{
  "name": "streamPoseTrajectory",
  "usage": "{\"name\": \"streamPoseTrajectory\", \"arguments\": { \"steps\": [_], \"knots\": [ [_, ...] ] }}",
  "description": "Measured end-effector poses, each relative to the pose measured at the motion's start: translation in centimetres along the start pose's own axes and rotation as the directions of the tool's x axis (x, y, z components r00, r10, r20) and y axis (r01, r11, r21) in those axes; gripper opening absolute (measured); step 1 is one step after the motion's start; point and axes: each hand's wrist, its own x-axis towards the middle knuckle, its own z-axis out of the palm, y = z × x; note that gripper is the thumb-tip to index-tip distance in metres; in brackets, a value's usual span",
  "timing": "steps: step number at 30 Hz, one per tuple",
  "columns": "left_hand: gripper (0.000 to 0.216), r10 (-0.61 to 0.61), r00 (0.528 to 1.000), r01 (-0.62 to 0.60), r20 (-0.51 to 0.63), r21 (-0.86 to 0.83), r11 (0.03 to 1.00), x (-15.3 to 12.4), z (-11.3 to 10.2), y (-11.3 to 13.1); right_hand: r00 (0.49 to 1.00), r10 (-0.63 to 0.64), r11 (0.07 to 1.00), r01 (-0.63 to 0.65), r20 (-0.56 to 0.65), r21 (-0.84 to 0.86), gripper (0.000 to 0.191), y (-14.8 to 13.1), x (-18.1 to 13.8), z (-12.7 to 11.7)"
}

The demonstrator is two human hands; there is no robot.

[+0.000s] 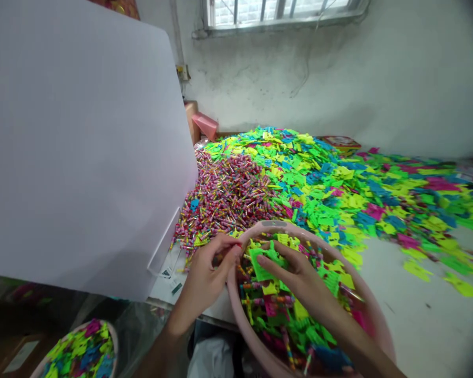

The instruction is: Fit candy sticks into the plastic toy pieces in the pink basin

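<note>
A pink plastic basin (275, 224) sits at the bottom middle, heaped with neon plastic pieces (299, 315) and small striped tubes (256, 302). My left hand (204, 275) rests by the basin's near left rim, its fingers pinched on something small, probably one striped tube. Over the basin, my right hand (295, 270) grips a bright green plastic piece (263, 265) between thumb and fingers. Behind the basin lies a large pile of pink striped tubes (228, 194), touching a wide spread of neon green, yellow, blue and magenta pieces (327, 181).
A white board (82, 147) rises at the left. Lower left stands a second basin (79, 352) of coloured pieces. The pile lies on a white surface (418, 325) against a stained wall (284, 79), below a window (276, 10). A red box (341, 143) sits behind it.
</note>
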Motion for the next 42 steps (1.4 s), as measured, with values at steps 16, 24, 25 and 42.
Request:
{"name": "streamPoseTrajectory", "arguments": {
  "steps": [16,24,25,42],
  "knots": [
    [0.022,-0.063,0.998,0.066,0.025,-0.167,0.984,-0.1,0.9,0.3,0.989,-0.146,0.988,0.146,0.008,-0.056,0.014,-0.6,-1.0,0.0],
    [0.022,-0.066,0.998,0.066,0.011,0.011,0.998,-0.1,0.3,0.5,0.977,-0.211,0.971,0.207,-0.02,-0.12,0.02,-0.3,-1.5,0.3],
    [0.021,-0.059,0.998,0.059,0.014,0.015,0.998,-0.1,0.3,0.5,0.976,-0.216,0.969,0.211,-0.024,-0.128,0.019,-0.3,-1.5,0.3],
    [0.011,0.131,0.985,-0.147,0.114,0.143,0.979,-0.4,-0.2,0.4,0.895,-0.445,0.86,0.435,0.024,-0.269,0.005,1.1,-2.1,0.6]
  ]
}}
